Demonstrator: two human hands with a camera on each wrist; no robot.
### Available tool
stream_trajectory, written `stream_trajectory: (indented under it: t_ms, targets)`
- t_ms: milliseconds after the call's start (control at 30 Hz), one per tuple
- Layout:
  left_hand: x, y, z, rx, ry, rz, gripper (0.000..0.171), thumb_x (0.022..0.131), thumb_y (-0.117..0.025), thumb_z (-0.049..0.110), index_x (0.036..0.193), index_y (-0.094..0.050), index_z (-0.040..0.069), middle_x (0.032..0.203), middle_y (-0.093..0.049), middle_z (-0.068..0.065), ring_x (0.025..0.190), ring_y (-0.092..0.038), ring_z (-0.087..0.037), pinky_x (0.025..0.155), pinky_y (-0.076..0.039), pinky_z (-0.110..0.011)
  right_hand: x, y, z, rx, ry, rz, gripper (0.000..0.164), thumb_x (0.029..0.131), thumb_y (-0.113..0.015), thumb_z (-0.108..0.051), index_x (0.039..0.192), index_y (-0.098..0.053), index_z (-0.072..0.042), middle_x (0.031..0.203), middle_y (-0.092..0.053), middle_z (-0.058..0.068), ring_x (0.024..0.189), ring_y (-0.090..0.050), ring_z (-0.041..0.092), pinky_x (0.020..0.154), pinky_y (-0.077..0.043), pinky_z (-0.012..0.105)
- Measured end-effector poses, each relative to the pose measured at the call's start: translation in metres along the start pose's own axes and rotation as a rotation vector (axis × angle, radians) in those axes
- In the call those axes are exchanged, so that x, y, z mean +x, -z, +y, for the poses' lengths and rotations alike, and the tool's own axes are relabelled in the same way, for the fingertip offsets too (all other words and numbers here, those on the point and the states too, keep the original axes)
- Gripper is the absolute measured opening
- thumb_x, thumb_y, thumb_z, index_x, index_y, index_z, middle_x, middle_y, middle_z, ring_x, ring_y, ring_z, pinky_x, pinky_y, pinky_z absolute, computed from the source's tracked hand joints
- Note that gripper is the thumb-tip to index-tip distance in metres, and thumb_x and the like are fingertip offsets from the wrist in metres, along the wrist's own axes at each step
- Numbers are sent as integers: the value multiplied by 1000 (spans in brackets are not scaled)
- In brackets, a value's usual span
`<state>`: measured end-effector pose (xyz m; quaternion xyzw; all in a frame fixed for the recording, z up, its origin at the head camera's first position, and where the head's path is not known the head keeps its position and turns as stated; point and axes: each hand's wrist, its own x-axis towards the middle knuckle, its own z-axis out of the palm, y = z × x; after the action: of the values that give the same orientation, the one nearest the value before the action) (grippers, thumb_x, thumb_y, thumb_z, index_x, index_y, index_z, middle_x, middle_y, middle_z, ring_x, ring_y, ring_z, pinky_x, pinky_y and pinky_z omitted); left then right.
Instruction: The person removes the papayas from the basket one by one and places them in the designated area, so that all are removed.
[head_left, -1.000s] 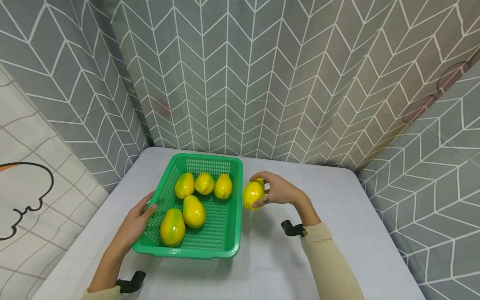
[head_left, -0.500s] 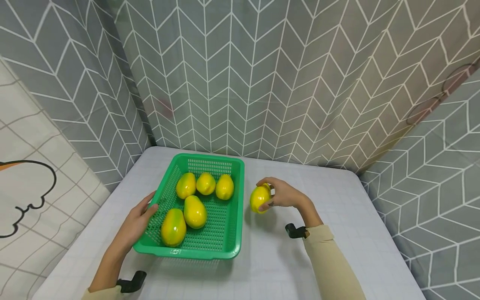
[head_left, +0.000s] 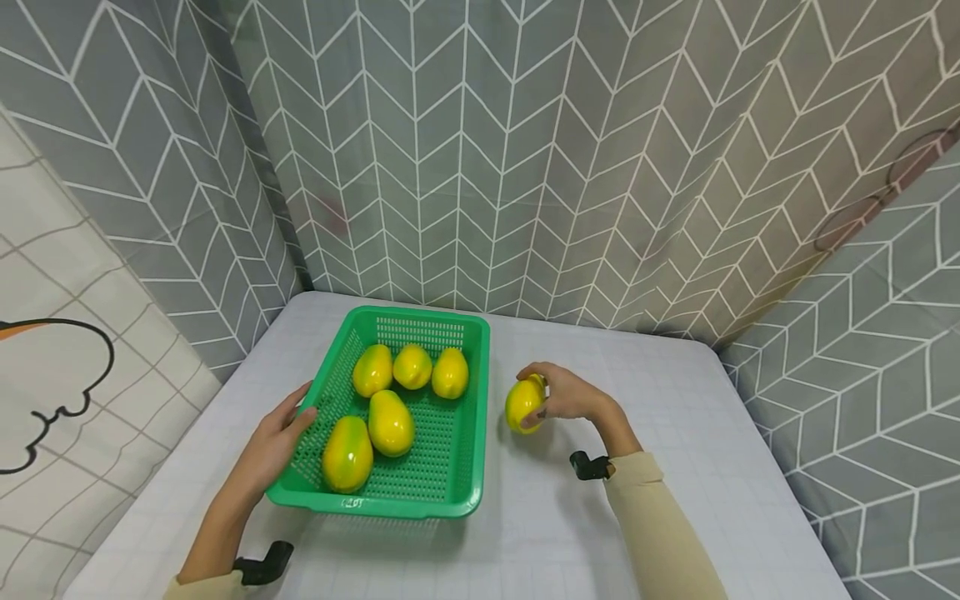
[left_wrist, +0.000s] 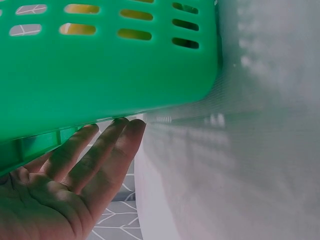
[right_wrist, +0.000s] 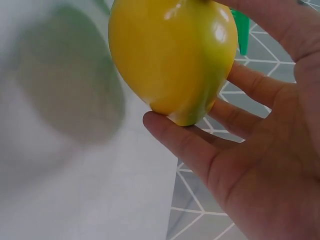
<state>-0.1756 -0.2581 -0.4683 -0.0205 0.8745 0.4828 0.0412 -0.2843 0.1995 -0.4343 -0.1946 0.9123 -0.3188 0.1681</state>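
My right hand (head_left: 564, 393) holds a glossy yellow papaya (head_left: 523, 405) with a green streak, just right of the basket and low over the table. In the right wrist view, fingertips (right_wrist: 155, 120) press the end of the papaya (right_wrist: 167, 55), and its shadow falls on the cloth beside it. A green plastic basket (head_left: 482, 417) carries several similar papayas (head_left: 391, 423). At its left side, my left hand (head_left: 276, 437) grips the rim, thumb over the edge and fingers outside. The left wrist view shows those fingers (left_wrist: 107, 155) extended beneath the rim against the wall.
A white cloth covers the table (head_left: 637, 367), which extends right of my right hand. Grey curtains (head_left: 480, 167) with white chevrons rise behind and on both sides. Black wrist mounts (head_left: 588, 465) stick out from both wrists.
My right hand has carried the papaya a little to the right, away from the basket's side, and lower toward the table. My left hand stays at the basket.
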Motion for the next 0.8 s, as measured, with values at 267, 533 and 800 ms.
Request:
stream_trajectory:
  t_ms: [267,533,800]
  targets:
    - [-2,0,0,-3,0,4,65,116,-37,39,171,-18,9,157,-48,-36,129,-61,-44,96,-55,-50,3,-5,0,-32,-11,-8,81,73,-96,-17,144,-59,-5,152,-56,17,131,-55,34,115,-48,58]
    - [-3,-1,1,-15,-7,8,66,117,-37,39,171,-16,8,160,-43,-37,135,-57,-50,100,-54,-57,3,-8,2,-19,-31,-22,83,72,-96,-14,145,-58,-5,150,-57,16,127,-56,32,114,-49,56]
    - [-2,-2,-1,-58,33,2,67,116,-39,40,172,-15,13,158,-46,-36,131,-60,-44,93,-58,-43,5,-13,10,6,-25,-44,82,75,-92,-8,148,-55,-5,160,-49,18,140,-51,37,120,-43,60]
